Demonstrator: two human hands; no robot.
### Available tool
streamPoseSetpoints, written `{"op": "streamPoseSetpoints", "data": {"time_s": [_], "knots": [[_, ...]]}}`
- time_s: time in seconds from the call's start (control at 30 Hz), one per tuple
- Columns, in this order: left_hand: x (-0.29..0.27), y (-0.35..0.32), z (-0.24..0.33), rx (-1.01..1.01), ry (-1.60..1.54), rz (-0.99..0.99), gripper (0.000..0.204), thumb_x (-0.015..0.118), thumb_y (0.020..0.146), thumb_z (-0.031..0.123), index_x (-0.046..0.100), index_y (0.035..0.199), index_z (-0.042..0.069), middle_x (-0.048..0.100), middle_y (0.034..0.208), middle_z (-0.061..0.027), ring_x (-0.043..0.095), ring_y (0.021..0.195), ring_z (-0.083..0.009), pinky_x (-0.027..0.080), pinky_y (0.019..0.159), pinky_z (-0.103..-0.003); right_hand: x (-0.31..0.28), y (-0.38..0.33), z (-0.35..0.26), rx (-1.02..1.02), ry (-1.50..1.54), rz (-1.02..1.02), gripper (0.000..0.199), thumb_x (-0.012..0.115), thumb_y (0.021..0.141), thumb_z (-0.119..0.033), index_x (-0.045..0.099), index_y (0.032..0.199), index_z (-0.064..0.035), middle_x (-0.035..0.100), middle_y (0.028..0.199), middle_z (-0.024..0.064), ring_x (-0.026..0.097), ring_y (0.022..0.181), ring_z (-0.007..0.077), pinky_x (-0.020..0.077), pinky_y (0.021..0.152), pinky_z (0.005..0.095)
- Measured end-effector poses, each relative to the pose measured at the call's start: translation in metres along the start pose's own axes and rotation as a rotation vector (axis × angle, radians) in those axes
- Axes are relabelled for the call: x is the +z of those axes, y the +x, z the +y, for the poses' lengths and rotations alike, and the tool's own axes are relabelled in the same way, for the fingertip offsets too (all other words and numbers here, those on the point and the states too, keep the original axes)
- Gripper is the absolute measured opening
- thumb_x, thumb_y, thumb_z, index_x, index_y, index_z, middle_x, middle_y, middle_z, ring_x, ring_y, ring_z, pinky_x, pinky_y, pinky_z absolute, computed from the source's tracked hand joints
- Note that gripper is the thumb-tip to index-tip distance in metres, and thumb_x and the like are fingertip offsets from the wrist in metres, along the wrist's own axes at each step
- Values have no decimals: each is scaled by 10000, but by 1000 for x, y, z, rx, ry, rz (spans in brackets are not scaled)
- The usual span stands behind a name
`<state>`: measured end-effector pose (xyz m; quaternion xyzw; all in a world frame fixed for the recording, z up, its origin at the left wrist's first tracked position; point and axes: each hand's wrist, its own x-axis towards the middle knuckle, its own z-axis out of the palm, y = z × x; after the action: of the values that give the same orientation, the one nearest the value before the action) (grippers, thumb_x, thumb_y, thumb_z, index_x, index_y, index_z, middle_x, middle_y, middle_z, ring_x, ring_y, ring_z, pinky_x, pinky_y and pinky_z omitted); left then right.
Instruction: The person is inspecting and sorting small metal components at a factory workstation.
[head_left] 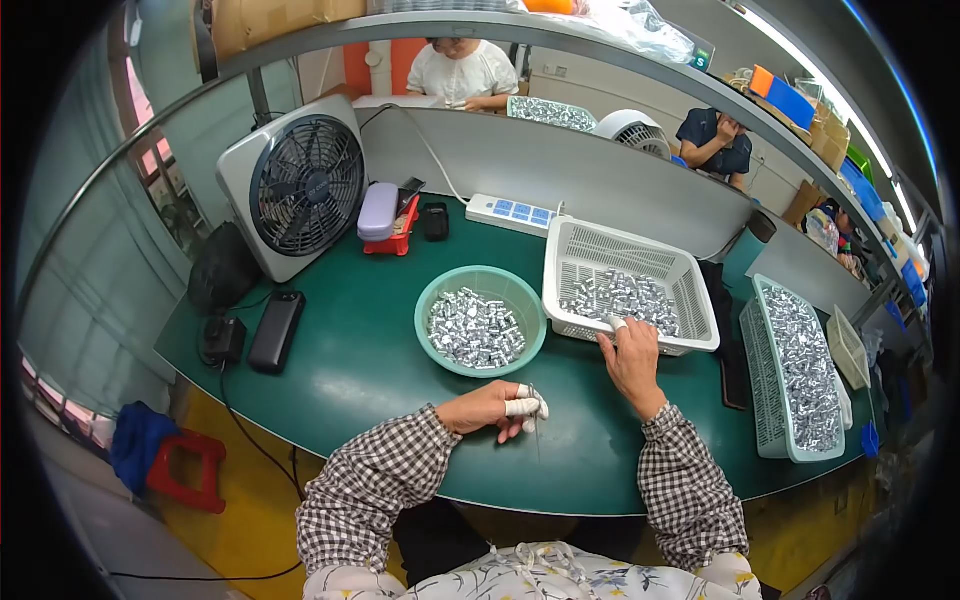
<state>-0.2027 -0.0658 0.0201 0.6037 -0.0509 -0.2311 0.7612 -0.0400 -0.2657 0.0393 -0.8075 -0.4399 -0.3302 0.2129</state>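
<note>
In front of me my left hand [495, 408] is closed, white wraps on its fingers, pinching a thin, wire-like thing [537, 405] too small to make out clearly. My right hand [632, 362] reaches to the near rim of a white plastic basket [695, 300], fingers stretched over the edge and slightly bent, one tip wrapped in white. Nothing shows in it. Small silvery metal parts [625, 297] cover part of the basket's floor. Left of the basket, beyond my left hand, a round light-green bowl [432, 350] holds a heap of similar metal parts [475, 328].
A green basket [765, 420] full of metal parts stands at the right. Toward the back are a box fan [305, 185], a red tray [402, 238] with a purple case [379, 212], and a power strip [510, 212]. A black power bank [277, 332] lies left. Two people sit beyond the partition.
</note>
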Motion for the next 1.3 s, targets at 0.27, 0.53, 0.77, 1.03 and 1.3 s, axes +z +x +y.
{"op": "streamPoseSetpoints", "data": {"time_s": [0.27,0.53,0.77,1.03,1.3], "knots": [[20,15,-10,131,-63,126,228,439,936,223,550,980,29,559,773,-23,520,592,-70,440,485,-187,-67,-60,-31,404,593,-322,299,590,836,-163,551,1043,49,582,862,80,544,715,189,442,635,293],[90,61,3,185,159,-32,242,461,922,249,564,988,39,545,763,-7,505,593,-67,427,478,-198,-118,-102,-39,816,1122,-800,228,556,883,-211,585,918,13,611,797,40,533,599,68,439,520,204],[98,70,5,162,364,-132,247,465,914,242,554,1044,53,540,795,-5,498,596,-66,419,457,-207,-118,-112,-24,744,1189,-789,238,521,900,-219,575,879,11,581,714,26,522,568,76,441,516,202],[55,80,-12,161,-191,132,320,418,929,175,434,1230,65,531,897,-47,501,584,-86,443,463,-213,-86,-103,-7,923,1487,-403,283,433,941,-211,563,899,37,568,733,60,523,576,103,461,545,234],[46,90,-21,136,-430,261,256,462,920,202,478,1121,46,545,843,-40,517,589,-107,447,475,-220,-38,-76,15,682,1318,2,311,405,951,-220,558,959,50,554,735,67,504,571,111,438,538,235]]}}
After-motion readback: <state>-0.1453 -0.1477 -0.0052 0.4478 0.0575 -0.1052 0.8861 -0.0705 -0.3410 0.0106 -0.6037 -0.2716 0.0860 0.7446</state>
